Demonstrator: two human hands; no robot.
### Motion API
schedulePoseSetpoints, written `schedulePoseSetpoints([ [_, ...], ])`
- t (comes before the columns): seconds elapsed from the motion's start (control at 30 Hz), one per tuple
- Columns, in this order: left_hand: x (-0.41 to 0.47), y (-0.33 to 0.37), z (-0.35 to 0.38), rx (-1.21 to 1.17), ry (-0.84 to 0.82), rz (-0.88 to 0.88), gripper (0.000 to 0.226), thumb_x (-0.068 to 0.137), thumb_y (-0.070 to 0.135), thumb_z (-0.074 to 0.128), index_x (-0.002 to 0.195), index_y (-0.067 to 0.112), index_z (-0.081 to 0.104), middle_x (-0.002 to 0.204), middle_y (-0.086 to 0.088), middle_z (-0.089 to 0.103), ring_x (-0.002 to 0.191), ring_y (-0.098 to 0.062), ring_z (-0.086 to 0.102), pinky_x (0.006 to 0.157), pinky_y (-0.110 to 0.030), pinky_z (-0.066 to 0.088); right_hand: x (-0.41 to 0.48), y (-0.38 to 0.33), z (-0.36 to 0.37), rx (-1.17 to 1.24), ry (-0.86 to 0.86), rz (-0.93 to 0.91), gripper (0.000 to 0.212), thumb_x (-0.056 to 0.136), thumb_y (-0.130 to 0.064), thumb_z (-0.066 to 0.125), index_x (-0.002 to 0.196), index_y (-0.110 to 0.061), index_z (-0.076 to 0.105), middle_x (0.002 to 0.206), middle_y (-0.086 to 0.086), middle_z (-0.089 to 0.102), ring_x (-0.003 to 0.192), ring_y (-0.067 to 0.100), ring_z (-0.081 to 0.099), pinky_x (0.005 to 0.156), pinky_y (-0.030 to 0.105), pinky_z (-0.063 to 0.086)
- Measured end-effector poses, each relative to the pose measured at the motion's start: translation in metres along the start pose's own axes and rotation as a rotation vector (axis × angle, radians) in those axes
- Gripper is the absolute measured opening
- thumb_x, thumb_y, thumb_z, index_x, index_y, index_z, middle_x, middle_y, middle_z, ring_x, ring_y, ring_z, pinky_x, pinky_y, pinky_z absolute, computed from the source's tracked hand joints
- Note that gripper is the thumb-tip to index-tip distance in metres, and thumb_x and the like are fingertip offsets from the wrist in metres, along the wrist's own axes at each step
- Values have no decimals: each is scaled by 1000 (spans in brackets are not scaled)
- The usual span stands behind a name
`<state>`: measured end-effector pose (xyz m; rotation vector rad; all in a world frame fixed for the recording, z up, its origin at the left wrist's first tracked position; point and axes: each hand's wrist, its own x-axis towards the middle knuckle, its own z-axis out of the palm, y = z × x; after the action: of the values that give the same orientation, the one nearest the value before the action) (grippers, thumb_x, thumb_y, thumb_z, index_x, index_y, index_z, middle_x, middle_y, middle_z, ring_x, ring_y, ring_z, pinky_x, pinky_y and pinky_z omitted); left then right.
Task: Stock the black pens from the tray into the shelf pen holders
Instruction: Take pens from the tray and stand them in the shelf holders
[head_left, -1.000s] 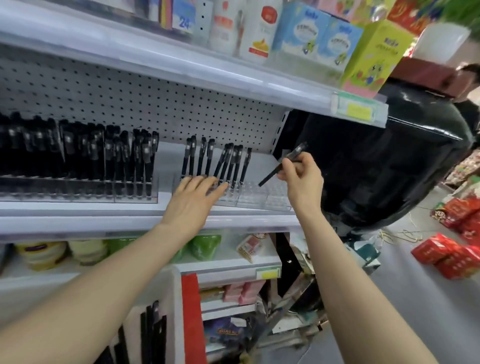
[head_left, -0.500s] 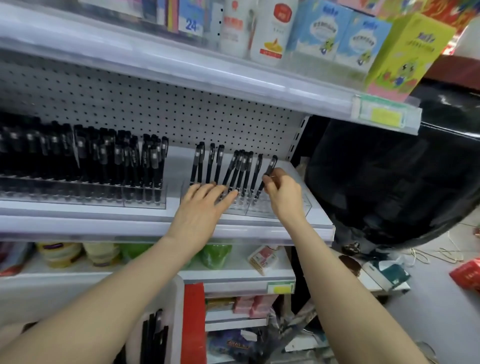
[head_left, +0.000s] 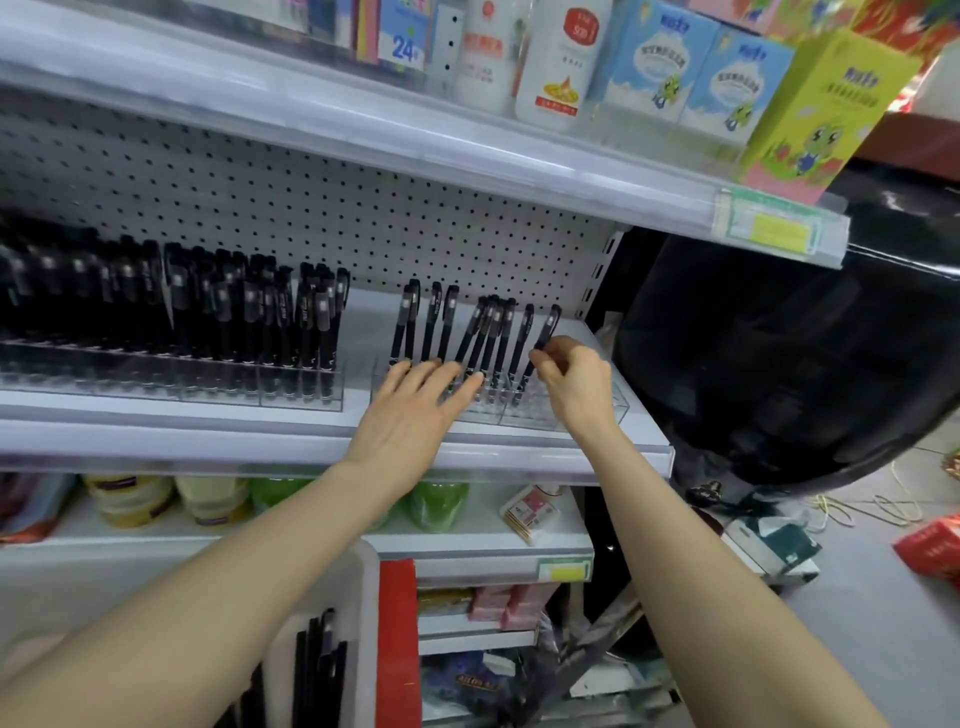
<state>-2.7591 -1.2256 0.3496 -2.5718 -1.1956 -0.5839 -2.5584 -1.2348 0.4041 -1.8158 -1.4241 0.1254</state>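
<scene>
Leaving more pens (head_left: 319, 660) waiting in the tray (head_left: 365, 582) below. Bracing the clear holder (head_left: 597, 411) with the left hand (head_left: 415, 400), fingers spread flat across its front. Pinching the rightmost pen (head_left: 546, 330) mid-barrel with curled right hand (head_left: 574, 384), ideally easing it straight down its slot, avoiding leaning neighbours (head_left: 488, 338).

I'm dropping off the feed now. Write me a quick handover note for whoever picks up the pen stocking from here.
Left hand: fingers straight and spread, resting on the front of the right pen holder.
Right hand: grip pinched on the rightmost pen, its tip already down in that holder.
Done: left pen holder packed full; right one has about ten pens, with free slots at its right end.
Left: release this pen, then bring more black pens from the tray below.
</scene>
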Motion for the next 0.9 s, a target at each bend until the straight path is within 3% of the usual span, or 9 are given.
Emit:
schedulePoseSetpoints([
  [0.07, -4, -5, -2, -46, 13, -9, 95, 78, -15, 53, 154, 23, 9, 158, -7, 20, 145, -26, 18, 120, -41, 12, -8, -4, -6, -8, 27, 14, 28, 95, -21, 61, 116, -4, 65, 94, 8, 71, 92, 24, 63, 83, 34, 49],
  [0.13, -15, -10, -11, -106, 60, -19, 86, 83, -8, 59, 153, 23, 18, 155, -4, 28, 143, -23, 25, 114, -36, 25, -21, -10, -13, -5, 101, 18, 35, 94, -19, 62, 127, -7, 60, 98, 3, 69, 97, 19, 62, 91, 33, 49],
  [0.23, -49, -26, -29, -231, 99, -19, 61, 89, 5, 62, 144, 23, 41, 145, -1, 43, 132, -21, 40, 98, -39, 46, -50, -20, -13, -5, 197, 4, 31, 94, -18, 63, 124, -10, 62, 93, -2, 66, 91, 14, 61, 89, 31, 49],
  [0.37, -115, -60, -31, -361, 206, -6, 35, 91, 8, 61, 125, 12, 62, 121, -7, 58, 109, -27, 53, 79, -41, 51, -110, -44, 10, 28, 189, 19, 23, 94, -17, 60, 115, -12, 68, 96, -1, 70, 88, 9, 63, 85, 23, 50],
  [0.5, -176, -89, -15, -361, 160, -60, 31, 89, 12, 64, 120, 11, 65, 114, -9, 60, 101, -30, 55, 81, -42, 50, -178, -70, 54, 88, 126, 39, 18, 93, -16, 61, 108, -14, 70, 89, -2, 71, 83, 10, 65, 81, 26, 52],
  [0.67, -220, -104, 18, -353, 38, -72, 40, 91, 17, 63, 130, 14, 59, 122, -9, 57, 106, -32, 52, 90, -43, 44, -247, -98, 108, 15, -48, 99, 15, 93, -17, 58, 97, -18, 72, 83, -2, 74, 77, 17, 69, 76, 34, 54],
  [0.8, -227, -107, 32, -293, 82, -33, 49, 86, 15, 68, 134, 14, 56, 119, -14, 57, 103, -35, 49, 94, -46, 38, -275, -104, 141, -334, -313, 126, 14, 88, -12, 54, 87, -14, 67, 84, 9, 68, 84, 30, 65, 74, 35, 53],
  [0.83, -227, -107, 33, -285, 90, -27, 50, 85, 14, 69, 134, 14, 56, 119, -14, 57, 104, -35, 48, 95, -46, 38, -278, -107, 145, -442, -313, 106, 8, 86, -11, 58, 79, -12, 61, 78, 8, 64, 81, 28, 64, 71, 33, 52],
  [0.9, -226, -106, 34, -265, 93, -4, 52, 85, 14, 68, 135, 14, 54, 120, -15, 57, 105, -35, 48, 97, -48, 36, -281, -107, 155, -632, -285, 54, 20, 79, -7, 69, 68, -12, 53, 74, 8, 64, 75, 24, 66, 66, 30, 52],
])
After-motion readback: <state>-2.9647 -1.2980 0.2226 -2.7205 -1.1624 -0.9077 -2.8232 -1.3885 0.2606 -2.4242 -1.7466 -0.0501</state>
